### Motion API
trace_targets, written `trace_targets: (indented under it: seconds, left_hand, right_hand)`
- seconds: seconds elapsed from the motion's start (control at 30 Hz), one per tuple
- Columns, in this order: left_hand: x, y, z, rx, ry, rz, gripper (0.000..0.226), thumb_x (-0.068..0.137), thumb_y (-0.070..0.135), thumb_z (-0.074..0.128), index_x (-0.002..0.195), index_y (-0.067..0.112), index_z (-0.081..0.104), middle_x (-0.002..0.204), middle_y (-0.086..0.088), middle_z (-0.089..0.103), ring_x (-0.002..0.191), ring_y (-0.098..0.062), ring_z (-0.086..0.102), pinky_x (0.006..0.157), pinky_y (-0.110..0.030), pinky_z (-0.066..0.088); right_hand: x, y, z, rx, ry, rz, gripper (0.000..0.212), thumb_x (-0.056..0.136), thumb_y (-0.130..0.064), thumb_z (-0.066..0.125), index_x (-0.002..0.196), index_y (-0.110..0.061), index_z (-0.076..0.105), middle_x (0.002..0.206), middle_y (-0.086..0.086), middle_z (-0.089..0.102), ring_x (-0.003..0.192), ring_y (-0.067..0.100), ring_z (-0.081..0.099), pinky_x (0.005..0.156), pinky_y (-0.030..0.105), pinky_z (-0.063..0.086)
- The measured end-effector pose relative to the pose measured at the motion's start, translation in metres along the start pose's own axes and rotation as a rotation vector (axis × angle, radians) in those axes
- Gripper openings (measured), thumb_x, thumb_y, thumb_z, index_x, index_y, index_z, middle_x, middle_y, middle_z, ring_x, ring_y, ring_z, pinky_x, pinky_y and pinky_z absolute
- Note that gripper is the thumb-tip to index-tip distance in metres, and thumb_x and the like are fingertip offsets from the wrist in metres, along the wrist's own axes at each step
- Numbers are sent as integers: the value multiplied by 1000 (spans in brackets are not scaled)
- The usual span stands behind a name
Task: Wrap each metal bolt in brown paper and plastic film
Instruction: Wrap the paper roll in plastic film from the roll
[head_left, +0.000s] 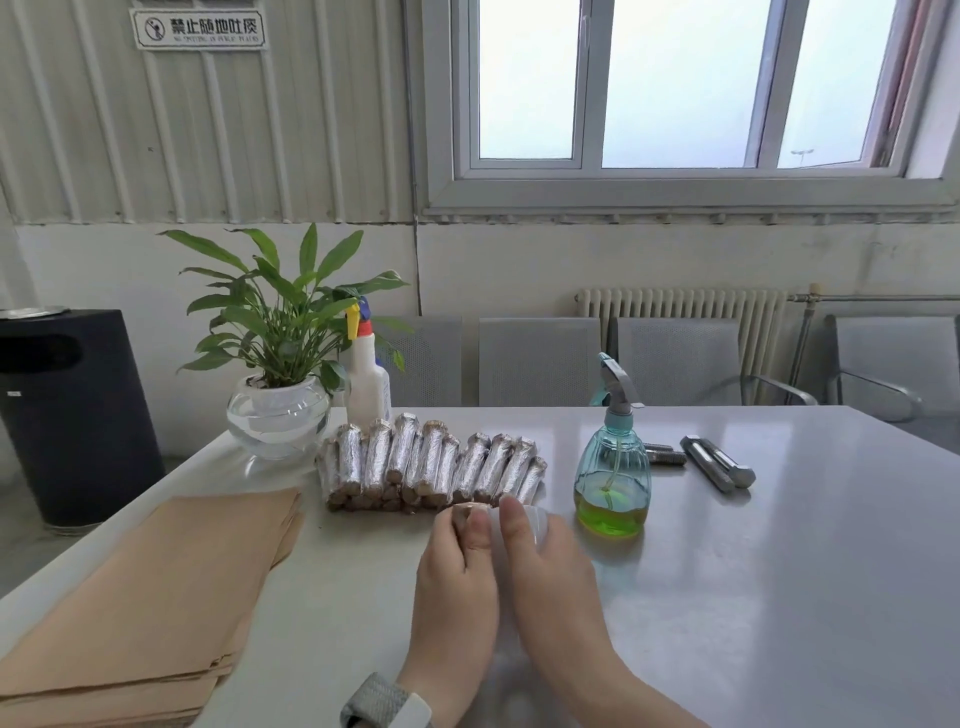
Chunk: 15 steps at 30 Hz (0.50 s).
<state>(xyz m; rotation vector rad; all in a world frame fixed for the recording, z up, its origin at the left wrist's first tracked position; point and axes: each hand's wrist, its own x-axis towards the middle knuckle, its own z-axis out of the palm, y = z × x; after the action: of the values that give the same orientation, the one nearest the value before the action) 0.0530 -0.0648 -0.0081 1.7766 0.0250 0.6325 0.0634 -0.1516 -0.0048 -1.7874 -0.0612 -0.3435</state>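
Both hands meet at the grey table's (727, 597) near centre. The left hand (457, 571) pinches the brown-paper-wrapped metal bolt (462, 514); the right hand (550, 566) curls round its clear plastic film (537, 519). Stacked film-wrapped bolts (431, 465) lie at twelve o'clock.

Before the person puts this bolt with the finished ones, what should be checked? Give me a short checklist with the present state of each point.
1. Both hands hold the bolt: left hand and right hand grip the wrapped bolt: ok.
2. Brown paper covers the bolt end: ok.
3. Plastic film closed all round: cannot tell, the hands hide it.
4. Free table surface in front of the pile of wrapped bolts: ok.
5. Bare bolts left to wrap, beyond the blue spray bottle: ok.
6. Brown paper stack at hand: ok.
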Motion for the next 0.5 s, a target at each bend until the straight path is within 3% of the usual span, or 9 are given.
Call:
trace_targets:
  seconds: [0.1,0.17,0.27,0.33,0.4,0.5]
  left_hand:
    - [-1,3,-6,-167,-53,-232,31,104,33,36,91,15,58,86,-3,67,75,-17,62,61,-27,46]
    - [-5,3,-12,-325,-170,-337,29,105,19,34,92,16,60,84,-3,66,71,-15,62,62,-30,49]
    - [3,2,-17,-448,-167,-362,23,104,17,41,106,3,59,88,-19,64,75,-25,61,73,-41,50]
    - [14,4,-21,-669,-48,-453,30,102,34,45,111,6,52,76,-16,56,62,-23,54,59,-35,48]
    - [23,0,-27,-765,2,-526,31,95,47,47,105,17,49,57,-2,49,38,-12,42,40,-18,36]
    - [26,-6,-34,-774,-63,-546,43,90,50,53,109,11,52,48,6,35,29,-5,27,31,-14,26]
  right_hand:
    - [-12,-7,-1,-60,24,-283,55,80,-81,35,94,-31,54,87,-17,65,82,-7,59,66,10,42]
    - [-18,-14,-7,-43,-82,-552,41,85,-71,44,106,-37,52,96,-22,64,89,-1,62,73,13,45]
    - [-25,-19,-11,219,-186,-722,49,90,-67,44,111,-25,59,98,-15,68,87,4,66,73,13,47]
    - [-25,-27,-12,421,-176,-555,53,81,-76,49,102,-29,64,89,-8,70,75,5,67,64,17,50]
    - [-15,-24,-16,589,-95,-252,52,69,-78,55,92,-32,67,80,5,67,63,17,66,51,29,51]
    - [10,-6,-30,536,68,-5,61,70,-77,48,90,-21,62,75,12,62,61,26,62,50,35,51]
